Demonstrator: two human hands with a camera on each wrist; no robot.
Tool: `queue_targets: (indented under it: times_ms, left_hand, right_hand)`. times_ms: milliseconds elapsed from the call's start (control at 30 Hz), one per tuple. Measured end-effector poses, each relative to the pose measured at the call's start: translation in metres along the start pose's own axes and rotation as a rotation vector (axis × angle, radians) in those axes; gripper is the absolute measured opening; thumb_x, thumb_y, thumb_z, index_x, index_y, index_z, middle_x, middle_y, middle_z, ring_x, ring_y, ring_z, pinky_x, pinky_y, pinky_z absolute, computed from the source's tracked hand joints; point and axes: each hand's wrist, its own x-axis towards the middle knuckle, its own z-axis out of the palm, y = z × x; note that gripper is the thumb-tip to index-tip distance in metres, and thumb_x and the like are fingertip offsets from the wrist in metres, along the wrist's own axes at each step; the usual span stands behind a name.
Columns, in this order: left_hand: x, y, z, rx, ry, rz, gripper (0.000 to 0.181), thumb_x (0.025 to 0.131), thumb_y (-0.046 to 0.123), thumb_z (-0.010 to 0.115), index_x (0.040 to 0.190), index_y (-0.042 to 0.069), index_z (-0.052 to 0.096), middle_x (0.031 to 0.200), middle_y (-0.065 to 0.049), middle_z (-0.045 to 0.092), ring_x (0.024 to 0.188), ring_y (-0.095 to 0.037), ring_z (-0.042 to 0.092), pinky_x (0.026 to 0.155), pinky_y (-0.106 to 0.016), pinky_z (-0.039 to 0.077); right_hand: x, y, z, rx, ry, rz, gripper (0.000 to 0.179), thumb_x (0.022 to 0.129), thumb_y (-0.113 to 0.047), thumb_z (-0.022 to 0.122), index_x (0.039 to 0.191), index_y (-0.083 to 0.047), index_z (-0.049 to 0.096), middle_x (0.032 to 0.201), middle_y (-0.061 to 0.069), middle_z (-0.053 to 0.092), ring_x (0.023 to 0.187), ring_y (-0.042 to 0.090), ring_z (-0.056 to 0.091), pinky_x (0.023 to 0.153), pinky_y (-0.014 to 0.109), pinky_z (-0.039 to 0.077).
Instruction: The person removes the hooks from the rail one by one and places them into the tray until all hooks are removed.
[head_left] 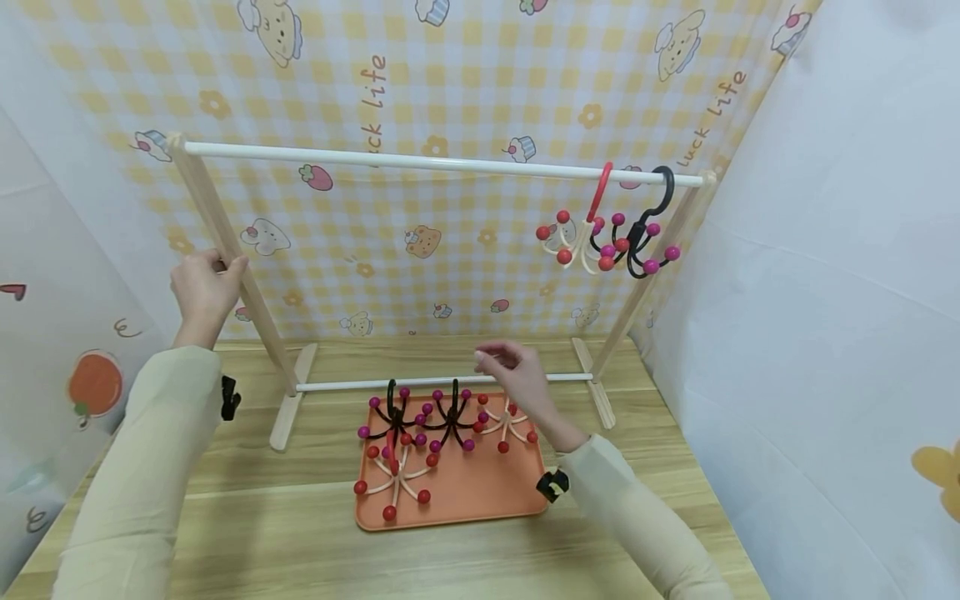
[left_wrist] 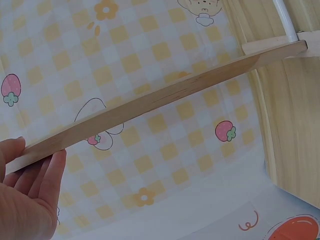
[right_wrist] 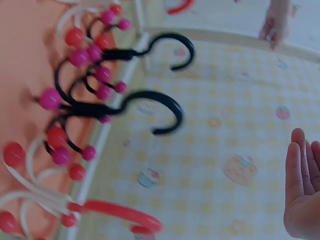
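My left hand [head_left: 206, 292] grips the left wooden post [left_wrist: 165, 97] of a hanging rack, thumb on one side and fingers on the other. Over the back right of an orange tray [head_left: 472, 496] my right hand [head_left: 519, 385] hovers with loosely bent fingers, holding nothing. Two black octopus-style hangers [right_wrist: 90, 109] with pink balls stand on the tray. Also there are a white hanger [head_left: 397, 477] with a red hook and red balls at the front left, and another white hanger [head_left: 506, 421] just below my right hand, partly hidden by it.
From the rack's white top rail [head_left: 420, 162] hang a red-hooked white hanger [head_left: 601, 192] and a black hanger [head_left: 666, 196], close together at the right. A lower white bar [head_left: 330, 386] runs behind the tray. Patterned cloth [head_left: 450, 292] backs the wooden table [head_left: 300, 542].
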Motion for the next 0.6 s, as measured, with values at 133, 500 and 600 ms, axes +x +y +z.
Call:
queue_targets:
  times_ms: [133,500,600]
  left_hand:
    - [0.0,0.0,0.001,-0.005,0.002,0.004,0.039,0.091,0.027,0.046,0.088,-0.011,0.058,0.098,-0.028,0.058,0.103,-0.043,0.043,0.089,-0.049,0.027]
    - [-0.001,0.0,0.0,-0.012,0.006,0.01,0.039,0.09,0.026,0.046,0.089,-0.011,0.058,0.098,-0.028,0.058,0.102,-0.043,0.043,0.089,-0.049,0.026]
    - [-0.001,0.0,0.0,-0.011,0.008,0.01,0.04,0.09,0.026,0.046,0.09,-0.011,0.058,0.097,-0.029,0.058,0.102,-0.043,0.044,0.088,-0.049,0.027]
  right_hand:
    - [0.01,-0.01,-0.013,-0.004,0.059,-0.024,0.019,0.086,-0.007,0.057,0.099,0.007,0.06,0.081,0.015,0.063,0.072,0.021,0.06,0.068,0.032,0.049]
    - [0.035,-0.048,-0.048,-0.01,0.227,-0.167,0.019,0.085,-0.002,0.056,0.097,0.012,0.058,0.079,0.012,0.065,0.069,0.019,0.061,0.067,0.029,0.048]
    - [0.042,-0.058,-0.056,0.014,0.256,-0.208,0.018,0.084,0.001,0.057,0.095,0.014,0.057,0.079,0.004,0.065,0.066,0.017,0.061,0.065,0.026,0.048]
